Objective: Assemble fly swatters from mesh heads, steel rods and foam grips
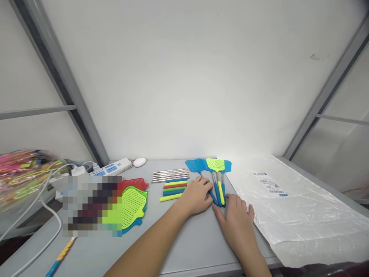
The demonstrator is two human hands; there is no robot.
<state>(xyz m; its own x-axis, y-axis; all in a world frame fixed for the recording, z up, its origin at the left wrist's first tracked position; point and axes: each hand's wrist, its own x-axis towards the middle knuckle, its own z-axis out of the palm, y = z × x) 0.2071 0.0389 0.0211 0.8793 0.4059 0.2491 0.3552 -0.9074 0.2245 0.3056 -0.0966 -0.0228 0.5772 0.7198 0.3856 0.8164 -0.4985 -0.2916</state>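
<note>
Blue and yellow-green fly swatters [216,165], fitted with shafts and handles, grouped right of lower centre. Left hand [197,195]: fingers curled at the leftmost blue handle [213,197]; cannot tell if closed around it. Right hand [240,225]: loosely open beside the handle ends, nothing visibly gripped. Status: apparently partway, with this group joined. Unjoined: metal rods [170,176] and coloured tubes [174,186] at lower centre, mesh heads [134,206] at lower left. Surface: grey table [196,238], with plastic packaging [288,215] at lower right. Room: pale wall [184,77] behind, grey metal posts [67,80] at both sides.
</note>
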